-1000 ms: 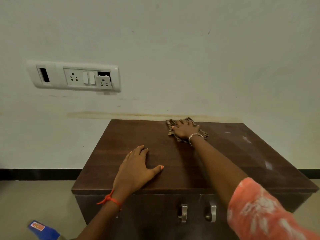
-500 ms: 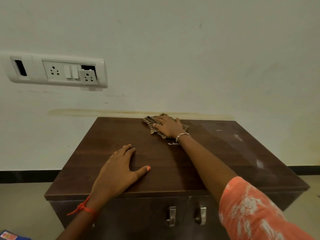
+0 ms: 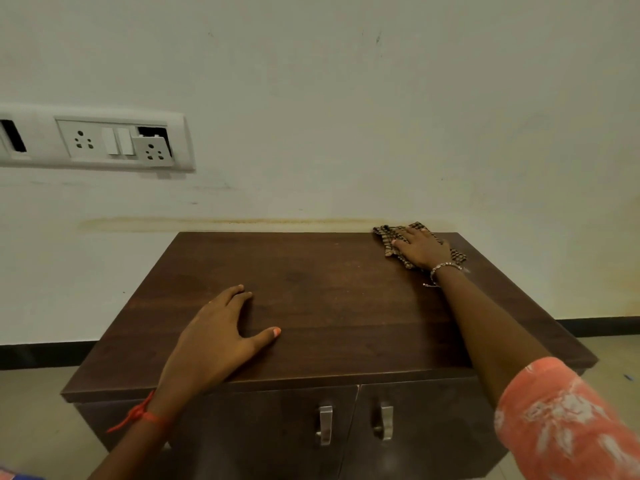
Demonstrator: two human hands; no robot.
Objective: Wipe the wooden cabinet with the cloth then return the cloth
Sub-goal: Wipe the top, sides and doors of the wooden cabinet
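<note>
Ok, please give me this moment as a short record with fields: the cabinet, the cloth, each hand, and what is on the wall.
cabinet: dark wood, two doors shut, two metal handles
cloth: checked, flat on the cabinet top at its far right corner, by the wall
right hand: flat on the cloth, fingers straight
left hand: flat on the bare top near the front edge, holds nothing
wall: white socket panel at upper left

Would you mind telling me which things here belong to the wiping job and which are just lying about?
Part of the job:
- cloth, pressed flat under the right hand at the back right corner
- cabinet
- left hand, resting flat on the cabinet top

Just there:
- socket panel on the wall
- yellowish wall stain
</note>
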